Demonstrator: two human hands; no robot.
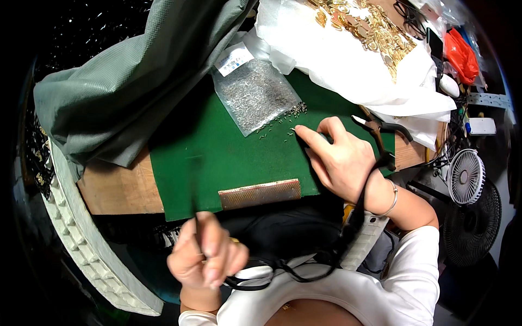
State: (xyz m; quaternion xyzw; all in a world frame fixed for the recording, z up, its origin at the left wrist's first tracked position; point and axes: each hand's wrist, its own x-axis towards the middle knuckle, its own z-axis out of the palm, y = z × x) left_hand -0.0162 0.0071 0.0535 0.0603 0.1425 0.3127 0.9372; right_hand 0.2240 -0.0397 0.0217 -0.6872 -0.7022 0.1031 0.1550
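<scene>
My left hand (206, 251) is closed around a thin dark tool (196, 182) pointing away from me; motion smears it, so its exact kind is unclear. On the green mat (234, 165) lies my right hand (345, 157), index finger stretched and thumb apart. Its index fingertip is by small metal pins (287, 135) scattered on the mat. Just beyond them rests a clear plastic bag (253, 95) with many small silvery pieces and a white label. Pliers with dark handles (375, 126) lie beside my right hand.
A textured metal strip (260, 194) lies along the mat's near edge. Gold-coloured pieces (375, 30) are heaped on white sheeting (337, 70) at far right. Grey-green cloth (125, 87) covers the far left. A small white fan (466, 176) stands right; black glasses (304, 274) show below.
</scene>
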